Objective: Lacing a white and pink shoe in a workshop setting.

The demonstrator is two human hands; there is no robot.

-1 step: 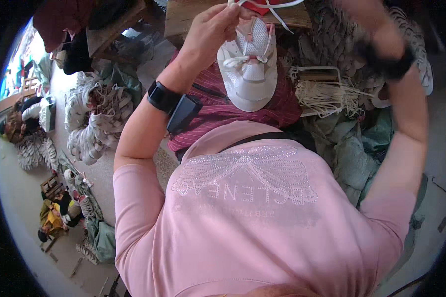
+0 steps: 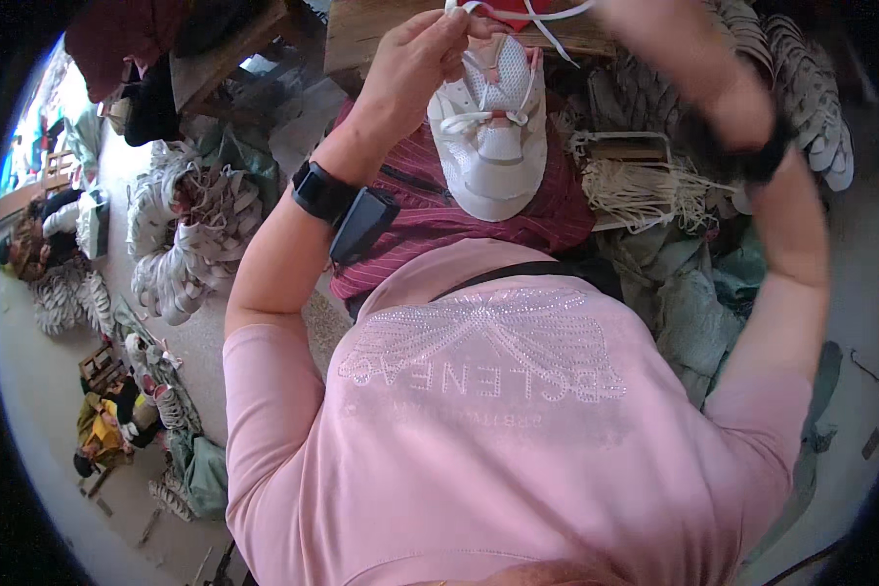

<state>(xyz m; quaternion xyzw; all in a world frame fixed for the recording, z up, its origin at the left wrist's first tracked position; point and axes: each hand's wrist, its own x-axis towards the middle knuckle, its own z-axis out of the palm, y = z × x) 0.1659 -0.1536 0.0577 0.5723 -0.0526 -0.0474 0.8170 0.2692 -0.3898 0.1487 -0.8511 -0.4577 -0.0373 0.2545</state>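
Note:
A white sneaker rests on the dark red cloth over my lap, toe toward me, with one lace crossing low on its tongue. At the shoe's upper end my left hand is closed, pinching a white shoelace between thumb and fingers. From there the lace runs to the right, and a loose end hangs down beside the shoe. My right hand is raised to the right, near the lace's far stretch. Motion smears its fingers, so its grip cannot be made out.
A wooden bench stands beyond the shoe. Right of my lap is a rack with a bundle of pale laces. Strings of shoes lie at the far right, and a ring of pale shoe parts at left. Another person sits farther left.
My right hand and forearm have swung left, toward the shoe. My left hand stays at the shoe with its pinch on the lace.

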